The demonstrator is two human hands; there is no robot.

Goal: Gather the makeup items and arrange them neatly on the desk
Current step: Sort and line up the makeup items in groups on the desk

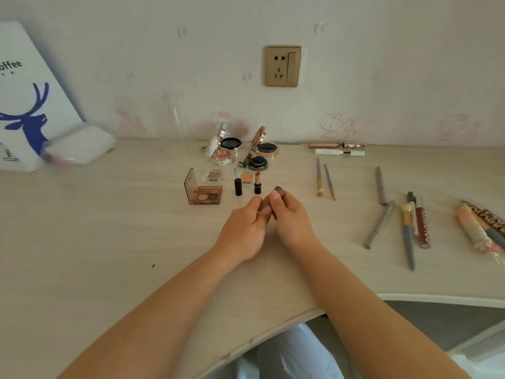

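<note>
Head view: both hands meet at mid-surface on one small brown tube (278,193); the right hand (291,214) has its grip curled round it, and the left hand (247,228) pinches its lower end. Behind them stand two lipsticks, one capped black (238,186) and one open (257,183), beside one open eyeshadow palette (203,191) and two small single pans (247,177). Three open compacts (261,151) sit by the wall. Two brushes (325,181) lie to the right, with two slim tubes (338,149) behind them. Farther right lie two grey pencils (381,222) and a loose cluster of pens and tubes (415,225). A deer-print bag (27,105) leans at the far left of the surface (109,242).
</note>
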